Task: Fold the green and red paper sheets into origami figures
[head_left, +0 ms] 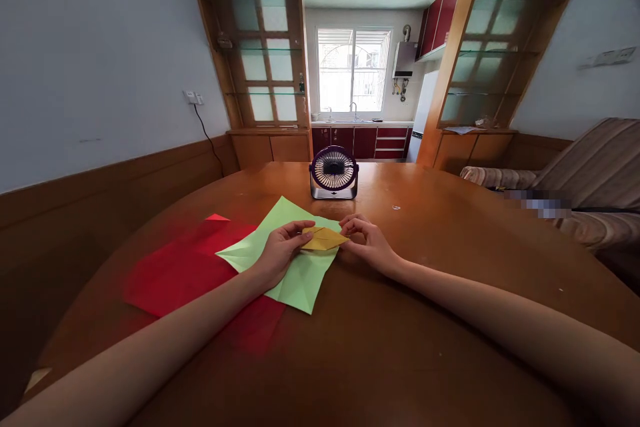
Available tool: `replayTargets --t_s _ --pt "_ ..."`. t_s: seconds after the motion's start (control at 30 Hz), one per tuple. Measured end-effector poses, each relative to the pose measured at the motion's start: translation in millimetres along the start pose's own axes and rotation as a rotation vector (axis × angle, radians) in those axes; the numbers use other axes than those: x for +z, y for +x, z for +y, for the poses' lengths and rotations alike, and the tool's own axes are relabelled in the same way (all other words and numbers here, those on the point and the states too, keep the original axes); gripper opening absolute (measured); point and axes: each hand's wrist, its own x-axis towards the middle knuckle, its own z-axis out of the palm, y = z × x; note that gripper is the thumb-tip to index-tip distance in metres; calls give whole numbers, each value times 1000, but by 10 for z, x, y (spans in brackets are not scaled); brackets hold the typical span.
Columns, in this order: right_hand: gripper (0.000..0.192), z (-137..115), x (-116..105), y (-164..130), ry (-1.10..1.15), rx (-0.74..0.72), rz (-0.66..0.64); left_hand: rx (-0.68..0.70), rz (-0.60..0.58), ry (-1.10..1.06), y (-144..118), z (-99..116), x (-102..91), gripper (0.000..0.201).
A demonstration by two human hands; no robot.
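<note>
yellow folded paper (324,238) | pinched between left hand (280,255) and right hand (367,244)

Daylight from the overexposed window (353,70) lights the room; edges bow with wide-angle distortion, corners dim.

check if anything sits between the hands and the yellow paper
Nothing visible does. The left hand and right hand each already pinch an end of the folded yellow paper, holding it over the green sheet. The red sheet lies off to the left and the fan stands behind, both apart from the hands.
</note>
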Motion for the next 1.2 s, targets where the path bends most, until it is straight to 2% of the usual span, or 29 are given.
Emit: replayTargets --t_s 0.17,0.33,0.47,0.57,0.7,0.83,1.0,1.1,1.2 --pt "31 -1 22 29 284 227 -35 96 84 121 7 2 -1 45" --pt "28 -25 70 61 311 276 126 162 92 192 -11 17 18 40" --pt "29 8 59 89 486 342 206 103 23 94 -51 43 54 36" --pt "19 38 36 106 568 422 254 31 -85 -12 -73 62 59 36" --pt "15 54 24 115 603 449 288 26 -205 30 -102 70 56 53" --pt "15 60 32 108 618 443 286 106 -133 218 -113 55 75 67" --pt "23 60 46 91 612 389 252 210 -71 347 -78 9 54 54" --pt "25 45 61 76 566 380 223 376 12 519 -65 -12 19 36" --pt "26 21 73 66 566 374 212 592 96 747 -72 -10 2 28"
